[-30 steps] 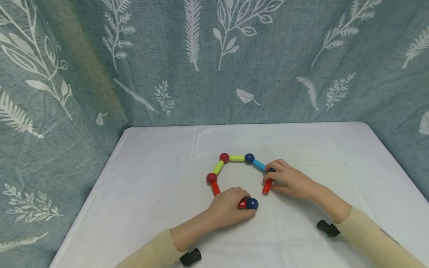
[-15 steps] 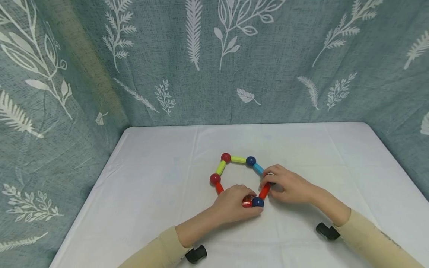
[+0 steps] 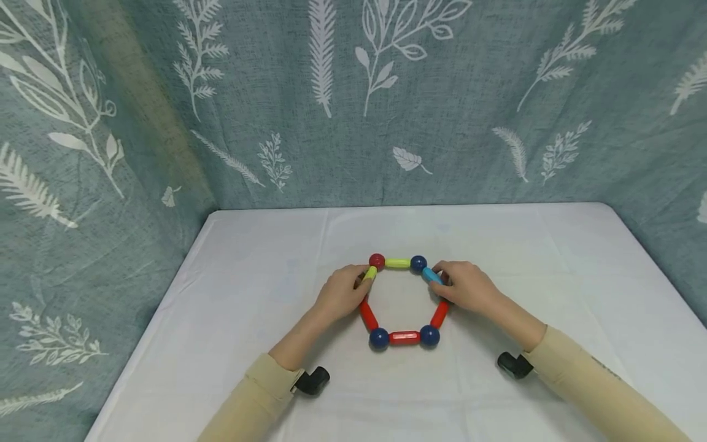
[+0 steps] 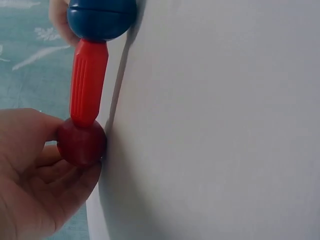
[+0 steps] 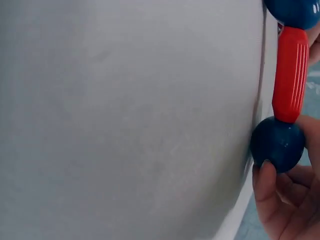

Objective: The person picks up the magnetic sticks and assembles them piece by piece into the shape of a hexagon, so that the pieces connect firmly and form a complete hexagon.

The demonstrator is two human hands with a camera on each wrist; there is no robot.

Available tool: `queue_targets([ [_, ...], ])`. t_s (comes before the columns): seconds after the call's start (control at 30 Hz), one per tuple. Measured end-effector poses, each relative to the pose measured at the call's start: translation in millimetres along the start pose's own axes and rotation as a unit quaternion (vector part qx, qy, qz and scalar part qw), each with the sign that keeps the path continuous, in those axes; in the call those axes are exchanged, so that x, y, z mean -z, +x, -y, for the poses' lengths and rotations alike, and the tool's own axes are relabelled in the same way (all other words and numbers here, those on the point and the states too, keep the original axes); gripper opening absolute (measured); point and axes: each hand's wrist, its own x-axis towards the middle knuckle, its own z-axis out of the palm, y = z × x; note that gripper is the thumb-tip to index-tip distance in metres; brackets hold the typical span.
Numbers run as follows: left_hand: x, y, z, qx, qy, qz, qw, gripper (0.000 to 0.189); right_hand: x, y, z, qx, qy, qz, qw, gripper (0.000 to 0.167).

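Note:
Magnetic rods and balls form a six-sided ring on the white cloth. My left hand point(image 3: 339, 293) grips the ring's left corner, its fingers curled round a red ball point(image 4: 81, 142), which is hidden in the head view. At the right corner, my right hand point(image 3: 471, 287) holds a dark blue ball point(image 5: 278, 145) between thumb and fingers. Red rods point(image 3: 405, 338) make up the near sides, joined by two blue balls point(image 3: 378, 339). Along the far side runs a yellow-green rod point(image 3: 397, 263), between a red ball point(image 3: 377, 261) and a blue ball point(image 3: 418, 264). A light blue rod point(image 3: 432, 275) slants beside my right fingers.
The table is covered by a white cloth point(image 3: 265, 258) with faint creases. Behind and to the left hangs a grey-green curtain point(image 3: 342, 166) with white leaf prints. Black wrist cameras point(image 3: 312, 381) sit under both beige sleeves point(image 3: 254, 399).
The right red rod's loose end has met the near blue ball, closing the ring. My left hand has left the near red rod and moved up to the left corner. My right hand stays at its corner.

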Motion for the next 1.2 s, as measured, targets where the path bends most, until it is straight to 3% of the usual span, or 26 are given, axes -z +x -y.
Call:
queue_targets([
  [0.27,-7.8,5.9,-3.4,0.001,-0.005,-0.005,1.0000,0.033,4.1,2.6,-9.5,-0.043,0.014,-0.011,0.9989,0.029],
  [0.53,-12.5,12.8,1.6,-0.003,-0.031,-0.005,0.9995,0.035,9.0,-4.1,-17.7,-0.028,0.045,0.002,0.9986,0.035],
  [0.73,-14.8,14.2,2.8,-0.006,-0.041,-0.002,0.9991,0.034,12.3,-2.8,-19.1,-0.080,0.042,0.010,0.9958,0.028],
  [0.9,-16.0,13.7,3.0,-0.009,-0.042,-0.002,0.9991,0.035,16.3,-1.7,-21.0,-0.118,0.069,0.006,0.9906,0.033],
  [1.2,-16.0,13.0,3.1,-0.011,-0.039,-0.004,0.9992,0.035,17.8,-7.7,-22.9,-0.119,0.088,0.018,0.9889,0.036],
])
